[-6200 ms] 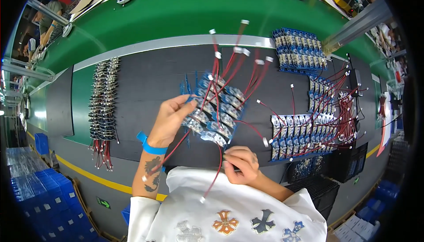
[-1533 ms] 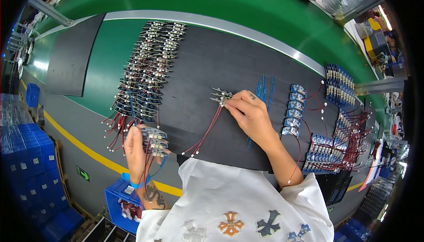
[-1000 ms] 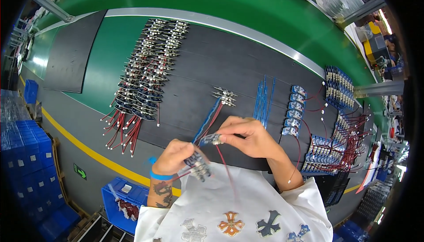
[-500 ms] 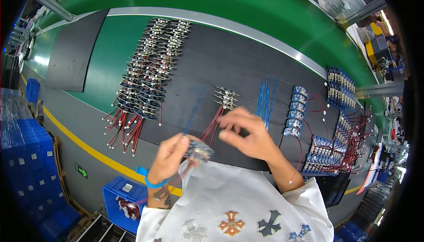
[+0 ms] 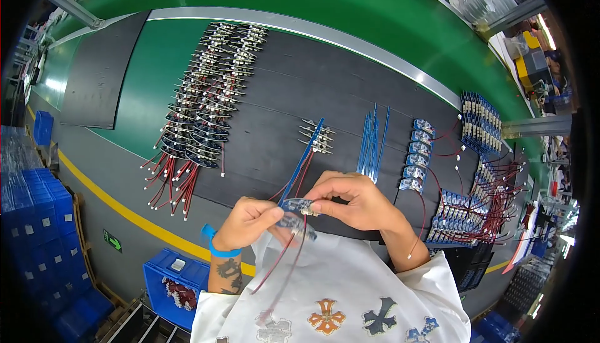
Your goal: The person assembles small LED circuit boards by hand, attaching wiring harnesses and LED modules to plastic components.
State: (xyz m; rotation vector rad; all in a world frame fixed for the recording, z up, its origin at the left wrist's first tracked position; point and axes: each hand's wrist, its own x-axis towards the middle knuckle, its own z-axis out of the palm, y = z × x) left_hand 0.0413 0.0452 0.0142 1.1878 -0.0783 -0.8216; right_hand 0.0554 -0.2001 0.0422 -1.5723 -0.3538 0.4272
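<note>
Just above my lap, my left hand (image 5: 250,221) is closed with thumb and fingers on small blue circuit boards (image 5: 292,205). A long thin blue strip (image 5: 303,160) rises from them, slanting up and to the right; whether it is joined to the boards I cannot tell. My right hand (image 5: 355,200) pinches the right end of the upper board, beside its pale connectors. The lower board is smeared by motion. Dark red wires (image 5: 275,269) hang from the boards over my white apron. Beyond my hands, a short stack of boards (image 5: 317,135) lies on the black mat, partly behind the strip.
Two long rows of overlapping wired boards (image 5: 212,93) lie left on the black mat (image 5: 284,65). To the right are loose blue strips (image 5: 372,143), a column of boards (image 5: 416,155) and more wired boards (image 5: 459,218). A blue bin (image 5: 164,268) stands at lower left.
My right hand has come down and left onto the boards and now pinches one. The blue strip has swung to the right, and the boards have shifted slightly right.
</note>
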